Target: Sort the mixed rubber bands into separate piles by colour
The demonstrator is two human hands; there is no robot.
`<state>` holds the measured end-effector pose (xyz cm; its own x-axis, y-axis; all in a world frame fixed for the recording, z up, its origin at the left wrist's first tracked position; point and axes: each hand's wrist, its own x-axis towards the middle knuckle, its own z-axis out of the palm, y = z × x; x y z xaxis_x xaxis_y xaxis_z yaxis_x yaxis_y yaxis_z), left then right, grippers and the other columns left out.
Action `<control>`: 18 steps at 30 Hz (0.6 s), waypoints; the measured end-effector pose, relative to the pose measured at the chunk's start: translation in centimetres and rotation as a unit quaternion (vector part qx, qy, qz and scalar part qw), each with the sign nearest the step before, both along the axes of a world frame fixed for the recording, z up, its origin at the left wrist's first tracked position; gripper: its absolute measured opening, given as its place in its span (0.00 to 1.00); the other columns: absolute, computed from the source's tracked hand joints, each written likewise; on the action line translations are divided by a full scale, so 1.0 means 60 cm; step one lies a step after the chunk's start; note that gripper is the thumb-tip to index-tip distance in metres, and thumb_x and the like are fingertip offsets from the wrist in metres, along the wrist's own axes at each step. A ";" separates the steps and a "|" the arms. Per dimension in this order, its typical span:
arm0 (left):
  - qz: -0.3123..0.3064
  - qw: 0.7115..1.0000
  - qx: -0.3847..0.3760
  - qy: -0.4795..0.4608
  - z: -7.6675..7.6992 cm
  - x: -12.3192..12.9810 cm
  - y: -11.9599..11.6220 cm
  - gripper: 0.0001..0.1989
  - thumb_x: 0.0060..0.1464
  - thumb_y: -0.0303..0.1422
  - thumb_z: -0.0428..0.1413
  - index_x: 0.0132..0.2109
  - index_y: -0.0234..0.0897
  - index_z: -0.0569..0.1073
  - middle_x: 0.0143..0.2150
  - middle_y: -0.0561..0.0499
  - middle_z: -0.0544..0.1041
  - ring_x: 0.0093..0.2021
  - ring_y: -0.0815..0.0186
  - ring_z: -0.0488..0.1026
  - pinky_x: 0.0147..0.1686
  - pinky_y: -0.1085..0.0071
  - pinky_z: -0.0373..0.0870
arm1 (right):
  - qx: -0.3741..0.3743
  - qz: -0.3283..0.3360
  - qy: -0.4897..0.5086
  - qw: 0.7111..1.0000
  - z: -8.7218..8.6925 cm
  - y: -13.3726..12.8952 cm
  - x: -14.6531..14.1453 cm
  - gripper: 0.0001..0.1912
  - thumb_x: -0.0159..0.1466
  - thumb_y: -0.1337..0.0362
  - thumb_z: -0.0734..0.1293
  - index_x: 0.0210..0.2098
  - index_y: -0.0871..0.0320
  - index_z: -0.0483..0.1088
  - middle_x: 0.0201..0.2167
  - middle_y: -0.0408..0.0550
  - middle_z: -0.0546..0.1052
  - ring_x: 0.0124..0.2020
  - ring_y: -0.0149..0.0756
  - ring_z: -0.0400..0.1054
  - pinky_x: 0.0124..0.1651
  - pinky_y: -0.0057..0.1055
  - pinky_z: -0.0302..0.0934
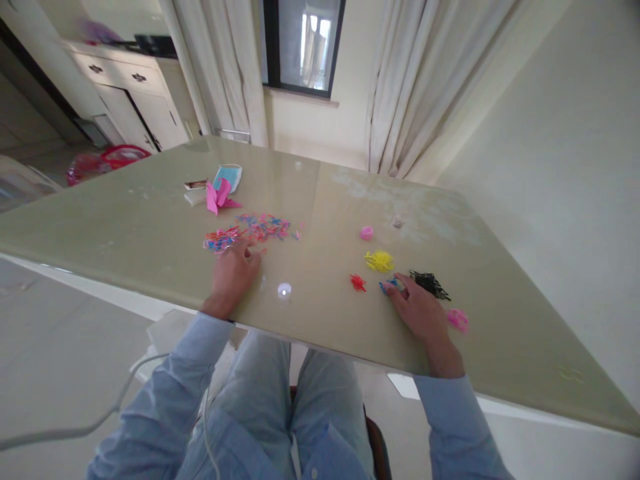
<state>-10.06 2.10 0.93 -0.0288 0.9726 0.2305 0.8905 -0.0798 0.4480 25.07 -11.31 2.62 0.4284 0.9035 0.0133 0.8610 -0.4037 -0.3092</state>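
Yellow bands [379, 261] lie heaped, red heap [357, 283], black heap [430, 285] and pink heap [458, 320] nearer me, seemingly sorted; well left of yellow, mixed pile [265, 229] looks unsorted, left hand [236, 272] at it, fingers curled, right hand [419, 308] bent over blue bands [393, 283] just nearside of yellow, pinching unclear for both.

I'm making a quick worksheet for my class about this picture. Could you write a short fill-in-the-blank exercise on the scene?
1. The right hand is at a small pile that looks mostly ____.
2. Beyond the left hand and the mixed-colour pile lies folded paper coloured ____.
3. In the picture, the black pile lies to the ____ of the yellow pile.

Missing words: blue; pink; right.
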 end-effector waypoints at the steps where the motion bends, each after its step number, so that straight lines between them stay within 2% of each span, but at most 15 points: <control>1: 0.006 1.000 -0.006 0.009 0.002 0.002 0.000 0.20 0.55 0.36 0.50 0.51 0.35 0.75 0.40 0.43 0.79 0.40 0.56 0.75 0.39 0.65 0.68 | -0.008 -0.005 -0.009 1.000 0.001 0.003 -0.001 0.27 0.67 0.47 0.59 0.57 0.57 0.71 0.35 0.51 0.79 0.36 0.44 0.72 0.36 0.33 0.58; 9: 0.032 0.997 -0.048 0.054 0.007 0.010 0.007 0.19 0.59 0.42 0.48 0.48 0.40 0.78 0.41 0.43 0.80 0.40 0.52 0.76 0.38 0.61 0.69 | 0.005 -0.030 -0.008 0.999 0.001 0.003 -0.004 0.21 0.66 0.49 0.62 0.50 0.53 0.74 0.31 0.47 0.78 0.32 0.40 0.71 0.32 0.30 0.54; 18: 0.004 0.999 -0.010 0.041 -0.002 0.001 0.000 0.17 0.57 0.36 0.48 0.45 0.40 0.80 0.41 0.42 0.81 0.41 0.54 0.76 0.39 0.64 0.69 | 0.076 -0.021 -0.030 0.996 -0.025 -0.012 0.003 0.22 0.64 0.47 0.61 0.47 0.53 0.77 0.25 0.46 0.76 0.27 0.41 0.70 0.29 0.31 0.53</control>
